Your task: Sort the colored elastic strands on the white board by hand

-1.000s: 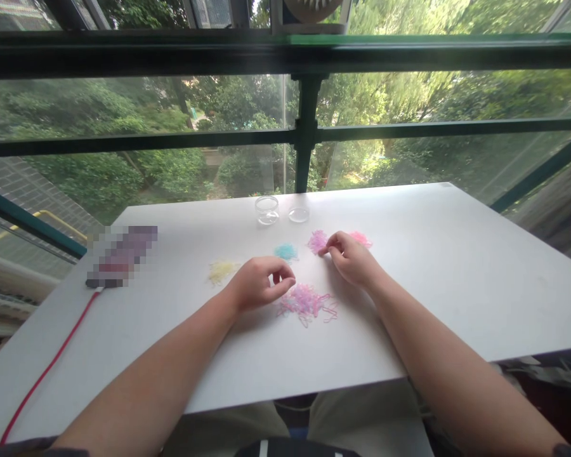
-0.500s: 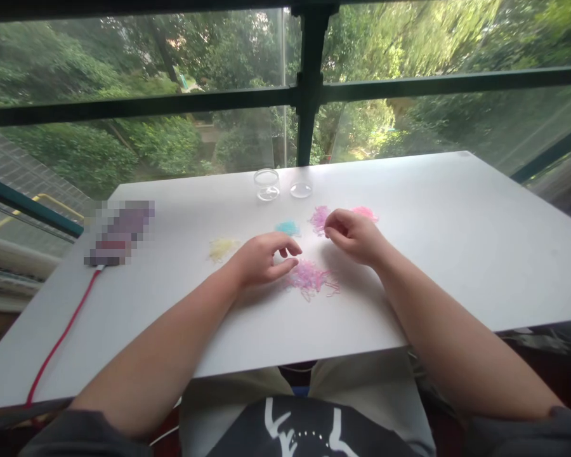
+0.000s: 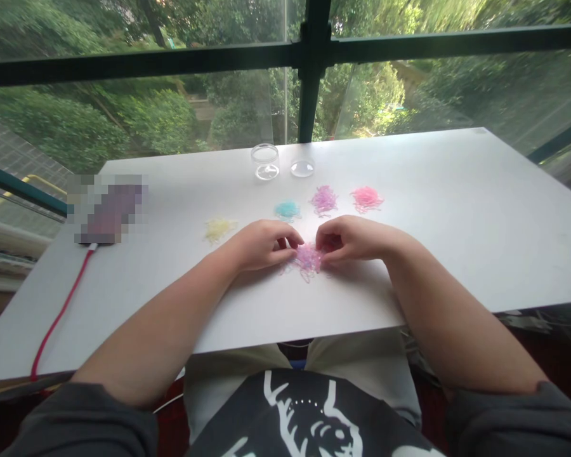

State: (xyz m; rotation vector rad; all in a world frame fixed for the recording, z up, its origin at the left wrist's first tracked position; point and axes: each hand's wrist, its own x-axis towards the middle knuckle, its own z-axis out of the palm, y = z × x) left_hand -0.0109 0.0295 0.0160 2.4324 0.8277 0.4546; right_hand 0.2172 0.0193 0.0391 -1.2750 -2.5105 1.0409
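1. Windows with a dark green frame [image 3: 311, 82] and trees [image 3: 147, 124] back the white surface [image 3: 461, 216].
2. At its near middle, the left hand [image 3: 259, 244] is loosely curled over the left edge of the mixed pile [image 3: 308, 258]; thumb and forefinger stand slightly apart, so it looks released.
3. Facing it, the right hand [image 3: 359, 238] bends its fingers and thumb down at the pile's right edge; whether they pinch a loop, I cannot tell.
4. Between both hands, the mixed pile holds thin loops, mostly pink and purple, with hints of paler ones. As a heap it is roundish, with no clear long axis; its loops point every way, a few poking out toward the near edge.
5. Just beyond lie four piles, each of one colour and apart from the others: yellow [image 3: 219, 229], blue [image 3: 287, 209], purple [image 3: 324, 200] and pink [image 3: 366, 198].
6. By my judgement, much is already separated by colour; what remains is the mixed pile, not yet parted.
7. Farther back, the clear jar [image 3: 265, 164] stands upright, its contents none that I can see, with a clear lid [image 3: 302, 167] just beside it.
8. Far left, a pixelated device [image 3: 111, 212] joins a red cable [image 3: 64, 308].
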